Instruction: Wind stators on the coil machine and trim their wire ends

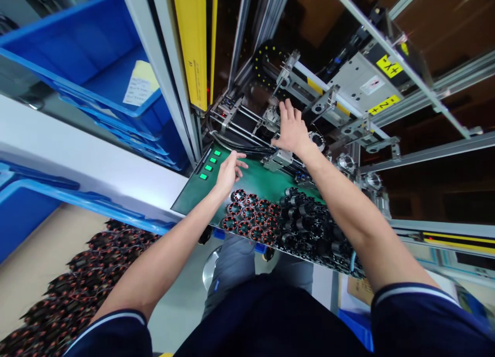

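My right hand [293, 129] reaches into the machine, fingers stretched out over a metal fixture [271, 118] on the slide rails. Part of the fixture lies hidden under the fingers, and I see nothing held there. My left hand [230, 172] hovers over the green mat [193, 194], fingers loosely apart and holding nothing, just right of several lit green buttons [209, 167]. Below it, along the front edge, several motor stators [248, 213] with copper-red windings stand in rows. Beside them on the right is a pile of black ring-shaped parts [305, 220].
Stacked blue bins [85, 52] stand at the left behind a metal post, one with a paper note [141, 82]. A yellow light-curtain bar [191, 47] rises by the opening. More wound parts [96, 274] lie at lower left. Clamps on a cross rail [340, 101] hang above my right arm.
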Action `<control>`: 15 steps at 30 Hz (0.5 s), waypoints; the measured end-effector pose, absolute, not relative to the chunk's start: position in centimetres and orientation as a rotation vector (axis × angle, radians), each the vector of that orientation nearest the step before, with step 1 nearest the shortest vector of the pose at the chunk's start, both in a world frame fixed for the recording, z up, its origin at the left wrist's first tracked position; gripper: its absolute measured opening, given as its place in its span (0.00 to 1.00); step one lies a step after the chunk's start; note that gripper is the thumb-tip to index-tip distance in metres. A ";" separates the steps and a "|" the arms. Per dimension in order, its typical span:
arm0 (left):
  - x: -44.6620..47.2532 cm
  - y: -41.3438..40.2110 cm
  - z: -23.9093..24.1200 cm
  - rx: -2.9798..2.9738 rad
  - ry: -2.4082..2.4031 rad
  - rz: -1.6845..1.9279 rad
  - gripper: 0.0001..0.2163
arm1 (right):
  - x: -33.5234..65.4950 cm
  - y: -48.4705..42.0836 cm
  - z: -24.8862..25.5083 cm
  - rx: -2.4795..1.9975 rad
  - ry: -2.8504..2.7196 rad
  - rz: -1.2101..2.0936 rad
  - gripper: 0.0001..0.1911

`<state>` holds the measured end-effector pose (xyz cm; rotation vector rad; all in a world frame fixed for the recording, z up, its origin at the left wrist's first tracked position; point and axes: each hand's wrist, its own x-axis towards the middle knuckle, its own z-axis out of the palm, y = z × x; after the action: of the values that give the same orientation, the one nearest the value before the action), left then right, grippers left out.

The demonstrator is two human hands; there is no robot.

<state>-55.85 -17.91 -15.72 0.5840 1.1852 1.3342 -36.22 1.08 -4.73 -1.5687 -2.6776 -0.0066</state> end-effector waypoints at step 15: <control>-54.9 -21.2 -12.0 1.395 1.266 1.393 0.22 | -19.1 -21.7 4.4 -1.537 -2.539 0.217 0.23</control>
<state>-54.88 -21.19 -12.02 1.3950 1.2664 1.3934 -19.12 -21.69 4.39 -1.5368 -2.5395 0.2169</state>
